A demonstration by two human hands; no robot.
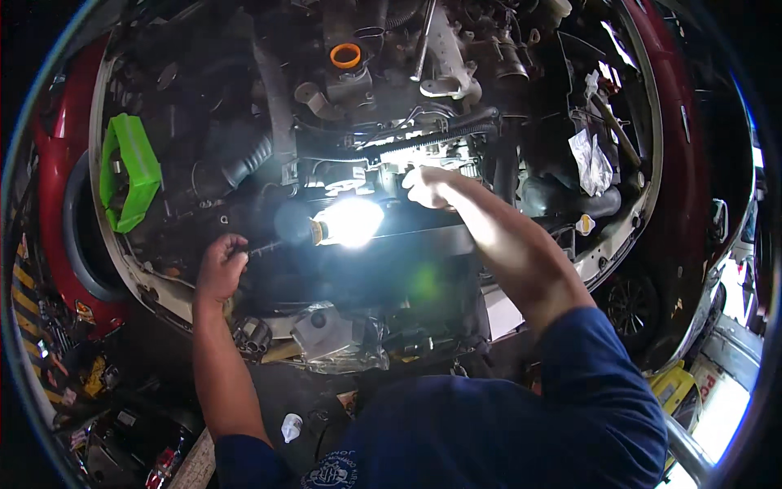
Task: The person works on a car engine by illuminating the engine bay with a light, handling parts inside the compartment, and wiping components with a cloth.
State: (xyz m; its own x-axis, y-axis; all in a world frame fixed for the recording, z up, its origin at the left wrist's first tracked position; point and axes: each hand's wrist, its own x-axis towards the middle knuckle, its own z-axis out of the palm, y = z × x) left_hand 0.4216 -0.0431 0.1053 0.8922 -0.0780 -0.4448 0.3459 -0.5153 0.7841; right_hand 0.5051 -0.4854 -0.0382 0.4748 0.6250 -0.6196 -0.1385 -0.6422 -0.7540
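Observation:
An open engine bay (pixel 228 73) fills the view. My left hand (pixel 224 269) is at its lower left, fingers closed on a thin dark tool (pixel 265 248) that points rightward. My right hand (pixel 428 189) reaches into the lit middle, fingers curled at parts below a ribbed black hose (pixel 432 133); glare hides what they hold, if anything. A glaring work lamp (pixel 350 220) lies between my hands, left of my right hand. An orange ring (pixel 345 55) sits on an engine part higher up.
A green tray (pixel 134 171) with items sits on the left of the bay, and a crumpled silver sheet (pixel 590 163) on the right. A white bottle (pixel 292 427) lies below the front edge. Red car bodies (pixel 61 187) flank the bay, with cluttered tools at lower left.

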